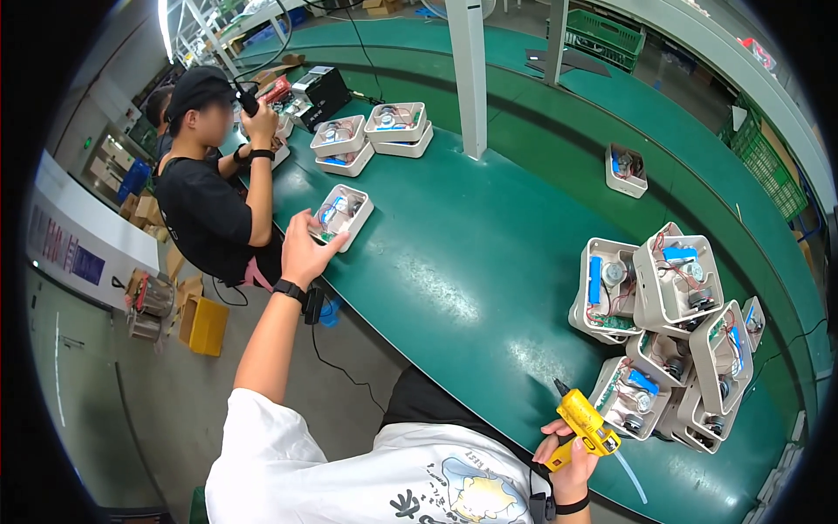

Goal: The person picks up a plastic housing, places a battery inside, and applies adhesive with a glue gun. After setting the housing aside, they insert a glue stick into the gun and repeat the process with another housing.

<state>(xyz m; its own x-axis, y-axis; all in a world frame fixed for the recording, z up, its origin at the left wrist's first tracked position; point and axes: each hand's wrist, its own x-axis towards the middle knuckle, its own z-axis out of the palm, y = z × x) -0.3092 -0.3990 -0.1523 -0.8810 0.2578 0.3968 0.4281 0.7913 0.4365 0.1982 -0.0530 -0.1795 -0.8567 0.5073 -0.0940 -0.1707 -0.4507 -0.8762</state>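
My left hand reaches out across the table's near edge, its thumb and fingers closed on the near side of an open white plastic housing. Inside that housing are wires, a round metal part and a bit of green circuit board. In my right hand, low at the right, is a yellow hot glue gun. Its dark nozzle points up and to the left, and a pale glue stick trails from its back end. Close beside the gun stands an open housing with a blue battery and a speaker-like round part.
Several similar housings are piled on the right of the green table. Two stacks of housings stand at the far left. Beyond a white post, one housing sits on a green belt. A co-worker handles a dark tool at the left.
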